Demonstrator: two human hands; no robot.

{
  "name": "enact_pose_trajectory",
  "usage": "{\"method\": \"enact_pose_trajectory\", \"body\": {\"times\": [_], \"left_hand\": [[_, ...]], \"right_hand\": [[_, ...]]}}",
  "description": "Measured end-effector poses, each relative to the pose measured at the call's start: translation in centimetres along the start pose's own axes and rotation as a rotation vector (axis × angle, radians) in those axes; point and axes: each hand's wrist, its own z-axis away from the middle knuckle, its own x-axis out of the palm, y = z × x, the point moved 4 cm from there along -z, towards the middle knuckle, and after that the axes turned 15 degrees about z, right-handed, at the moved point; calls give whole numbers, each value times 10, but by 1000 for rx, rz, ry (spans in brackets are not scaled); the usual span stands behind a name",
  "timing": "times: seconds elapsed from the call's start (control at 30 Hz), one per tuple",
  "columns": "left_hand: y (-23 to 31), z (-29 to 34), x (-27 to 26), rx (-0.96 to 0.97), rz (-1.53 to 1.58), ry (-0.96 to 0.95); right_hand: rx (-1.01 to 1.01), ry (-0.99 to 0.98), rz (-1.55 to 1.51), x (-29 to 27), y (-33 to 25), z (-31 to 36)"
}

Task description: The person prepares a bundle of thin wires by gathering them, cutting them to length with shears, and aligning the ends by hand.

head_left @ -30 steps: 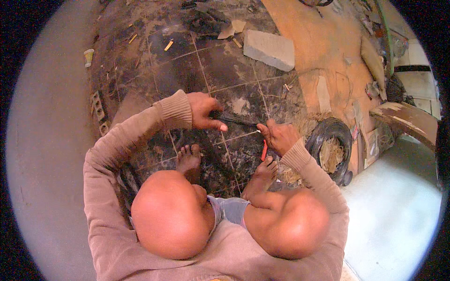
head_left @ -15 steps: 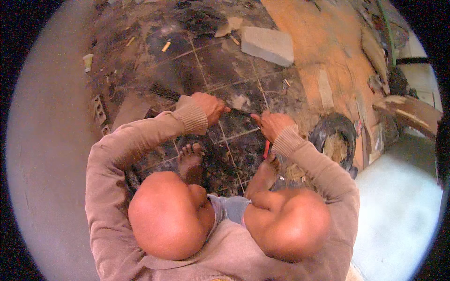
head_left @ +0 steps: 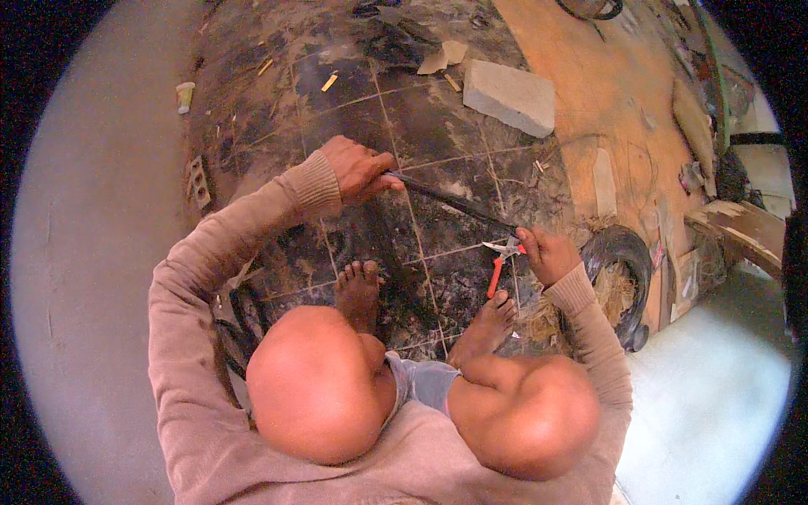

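A long, narrow black strip (head_left: 450, 200) runs straight and slanting between my two hands, above the tiled floor. Its upper left end is in my left hand (head_left: 358, 170), whose fingers are closed round it. My right hand (head_left: 549, 254) pinches the lower right end. Red-handled pruning shears (head_left: 497, 273) show just beside the right hand, above my right foot. Their silver blades are spread, and one handle is partly covered by the hand; they seem to lie on the floor.
Dark coiled tyre-like rings (head_left: 641, 257) with straw-like fibre lie at the right. A pale block (head_left: 509, 95) stands ahead, beside an orange-brown board (head_left: 602, 84). A plastic cup (head_left: 185, 97) and a piece with holes (head_left: 199, 183) are along the left wall.
My hands have drawn apart, the left one leftward and the right one rightward and nearer. More of the black strip shows between them. The shears' blades have come into sight.
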Motion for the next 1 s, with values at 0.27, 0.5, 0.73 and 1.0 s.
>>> {"method": "enact_pose_trajectory", "body": {"times": [0.27, 0.5, 0.73, 1.0], "left_hand": [[-32, -13, 25, -233, -85, -4], [-17, -9, 10, -307, -121, -207], [28, 15, -125, 403, -362, 1115], [5, 66, -130, 389, 148, 1485]], "right_hand": [[-52, 207, 411, -27, -21, -7], [-167, 153, 506, -31, -33, -9], [212, 403, -203, -78, -3, -14], [108, 1345, -288, -119, -40, 7]]}}
